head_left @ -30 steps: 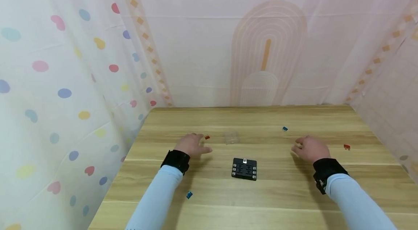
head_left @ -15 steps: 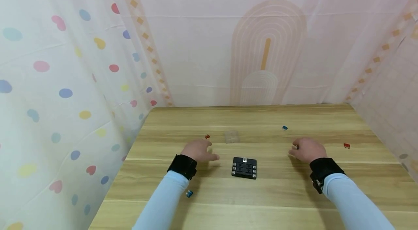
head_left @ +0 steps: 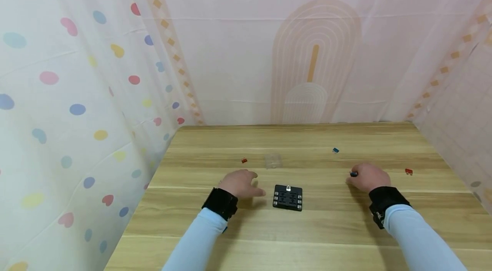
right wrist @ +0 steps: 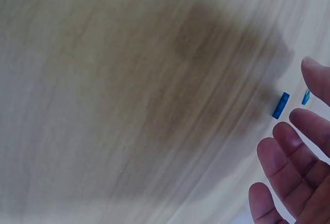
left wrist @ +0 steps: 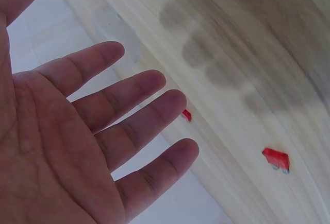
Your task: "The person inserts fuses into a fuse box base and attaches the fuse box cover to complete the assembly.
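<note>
My left hand hovers over the table, left of a black fuse block with metal screw terminals. Its fingers are spread and hold nothing, as the left wrist view shows. Past those fingertips lie a red blade fuse and another red fuse, partly covered by a finger. My right hand is above the table at the right. A blue blade fuse lies just beyond its index fingertip, with thumb and index finger apart. A farther blue fuse shows between them.
A clear plastic cover lies behind the fuse block. One red fuse is right of my right hand. Another blue fuse is mostly hidden by my left sleeve. Printed curtains hang behind the wooden table.
My left hand has moved right and nearer to me, toward the fuse block, and its sleeve now covers most of a blue fuse. The blue fuse by my right fingertips has come into sight.
</note>
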`<move>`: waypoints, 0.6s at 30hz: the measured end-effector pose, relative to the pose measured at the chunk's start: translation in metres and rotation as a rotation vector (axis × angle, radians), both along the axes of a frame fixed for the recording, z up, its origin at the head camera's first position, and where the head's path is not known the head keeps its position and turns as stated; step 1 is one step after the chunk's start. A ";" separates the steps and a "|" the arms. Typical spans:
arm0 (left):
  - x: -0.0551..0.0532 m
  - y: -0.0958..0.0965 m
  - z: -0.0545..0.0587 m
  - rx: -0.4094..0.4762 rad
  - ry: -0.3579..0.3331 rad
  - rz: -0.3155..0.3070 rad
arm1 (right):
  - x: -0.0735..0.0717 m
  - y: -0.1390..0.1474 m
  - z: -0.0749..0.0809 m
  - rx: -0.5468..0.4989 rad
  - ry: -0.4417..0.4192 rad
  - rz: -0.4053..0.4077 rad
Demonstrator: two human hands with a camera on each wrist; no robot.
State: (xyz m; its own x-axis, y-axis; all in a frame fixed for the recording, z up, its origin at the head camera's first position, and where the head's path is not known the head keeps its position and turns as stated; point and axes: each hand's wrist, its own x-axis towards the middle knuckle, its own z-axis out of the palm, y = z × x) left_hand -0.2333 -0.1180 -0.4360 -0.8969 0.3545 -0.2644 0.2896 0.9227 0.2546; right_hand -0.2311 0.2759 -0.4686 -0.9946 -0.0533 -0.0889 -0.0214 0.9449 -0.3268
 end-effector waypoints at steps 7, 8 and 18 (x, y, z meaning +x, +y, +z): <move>0.008 0.008 0.000 -0.006 -0.016 -0.013 | 0.001 0.001 -0.003 0.020 0.007 -0.003; 0.009 0.009 0.000 -0.008 -0.012 -0.013 | 0.001 0.001 -0.003 0.022 0.012 -0.005; 0.018 0.019 -0.003 -0.001 0.025 -0.025 | 0.001 -0.002 -0.007 0.023 0.029 -0.049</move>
State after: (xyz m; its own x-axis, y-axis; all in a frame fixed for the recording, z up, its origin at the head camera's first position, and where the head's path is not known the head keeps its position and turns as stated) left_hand -0.2150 -0.0994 -0.4388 -0.8943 0.3763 -0.2420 0.3185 0.9154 0.2462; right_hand -0.2300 0.2742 -0.4759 -0.9982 -0.0027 -0.0603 0.0158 0.9521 -0.3053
